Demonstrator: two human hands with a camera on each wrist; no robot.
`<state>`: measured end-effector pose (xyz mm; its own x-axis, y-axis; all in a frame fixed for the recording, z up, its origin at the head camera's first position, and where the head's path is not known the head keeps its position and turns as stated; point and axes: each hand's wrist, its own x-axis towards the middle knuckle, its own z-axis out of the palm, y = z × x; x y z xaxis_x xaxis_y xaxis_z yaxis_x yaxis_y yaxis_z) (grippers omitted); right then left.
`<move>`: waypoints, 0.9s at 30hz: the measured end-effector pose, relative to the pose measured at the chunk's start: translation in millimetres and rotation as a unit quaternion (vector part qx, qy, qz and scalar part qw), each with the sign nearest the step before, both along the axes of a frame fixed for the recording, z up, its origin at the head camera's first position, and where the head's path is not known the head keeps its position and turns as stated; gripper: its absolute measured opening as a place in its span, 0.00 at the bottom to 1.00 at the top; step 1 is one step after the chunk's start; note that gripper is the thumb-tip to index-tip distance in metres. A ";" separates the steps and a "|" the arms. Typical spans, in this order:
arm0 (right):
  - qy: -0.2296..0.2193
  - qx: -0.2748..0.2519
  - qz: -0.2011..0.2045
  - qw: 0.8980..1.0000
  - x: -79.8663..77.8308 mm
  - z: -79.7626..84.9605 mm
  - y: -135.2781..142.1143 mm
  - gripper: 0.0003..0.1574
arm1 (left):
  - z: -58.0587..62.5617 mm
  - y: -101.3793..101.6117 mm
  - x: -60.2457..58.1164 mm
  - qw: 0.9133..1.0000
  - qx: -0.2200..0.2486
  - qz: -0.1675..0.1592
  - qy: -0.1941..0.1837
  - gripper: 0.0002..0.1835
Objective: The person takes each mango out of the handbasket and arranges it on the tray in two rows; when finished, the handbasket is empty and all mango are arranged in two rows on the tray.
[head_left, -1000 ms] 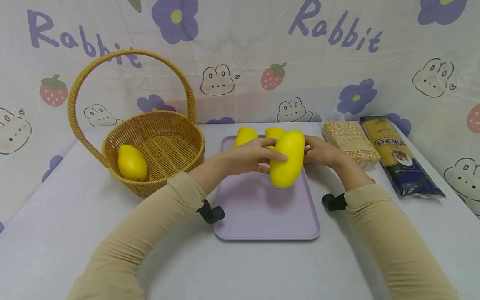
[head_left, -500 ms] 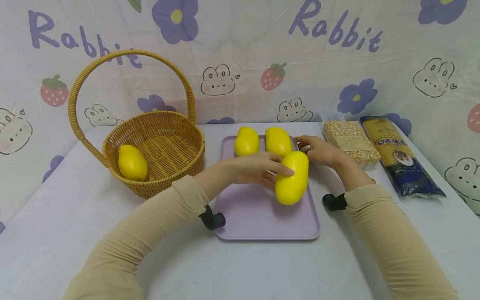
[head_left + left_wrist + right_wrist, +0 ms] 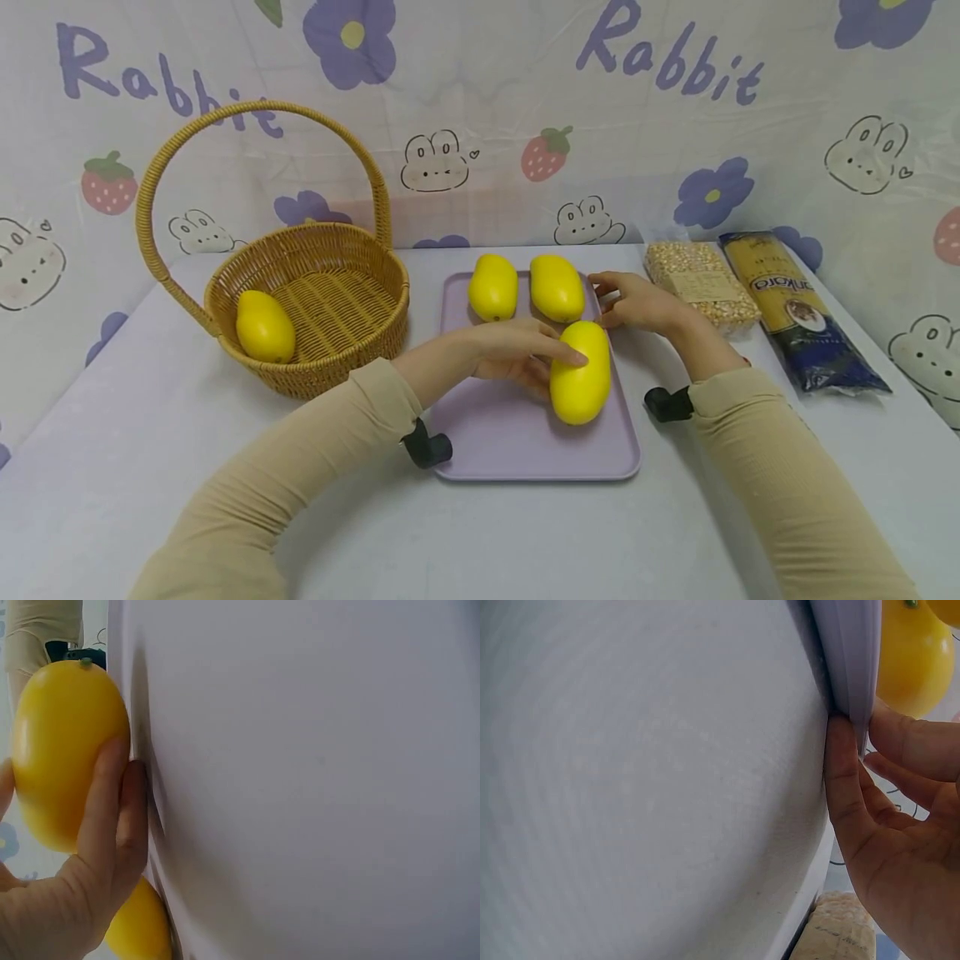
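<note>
My left hand (image 3: pixel 517 354) grips a yellow mango (image 3: pixel 581 379), thumb on its upper side, low over the right half of the lilac tray (image 3: pixel 487 442). In the left wrist view the fingers curl along the side of this mango (image 3: pixel 67 742). Two more mangoes lie side by side at the tray's far end, one on the left (image 3: pixel 492 287) and one on the right (image 3: pixel 557 287). My right hand (image 3: pixel 633 302) pinches the tray's right rim near the far corner. In the right wrist view the thumb and fingers stand either side of the tray edge (image 3: pixel 847 660).
On the left stands a wicker basket (image 3: pixel 330 375) with a tall hoop handle and one mango (image 3: pixel 265 327) inside. At the back right lie a clear bag of corn kernels (image 3: pixel 701 283) and a gold and blue packet (image 3: pixel 802 312). A printed cloth hangs behind the table.
My left hand has lowered the mango and brought it nearer along the tray, uncovering the two far mangoes. The right hand has stayed about the tray's far right corner.
</note>
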<state>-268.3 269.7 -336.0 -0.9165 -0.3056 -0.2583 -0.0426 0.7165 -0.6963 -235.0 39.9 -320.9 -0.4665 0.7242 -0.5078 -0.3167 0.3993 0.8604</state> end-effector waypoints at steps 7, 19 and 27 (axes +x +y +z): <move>0.001 0.001 0.000 1.000 -0.7 -0.7 1.3 0.47 | 0.7 2.9 2.5 1.000 -0.010 0.007 -0.003 0.26; 0.000 0.004 0.002 1.000 -1.8 -1.2 0.9 0.48 | 4.9 -2.0 6.9 0.999 -0.038 0.018 0.023 0.17; 0.001 0.001 0.007 1.000 -1.6 0.3 0.6 0.48 | 7.8 -9.8 3.6 0.999 -0.033 0.033 0.011 0.18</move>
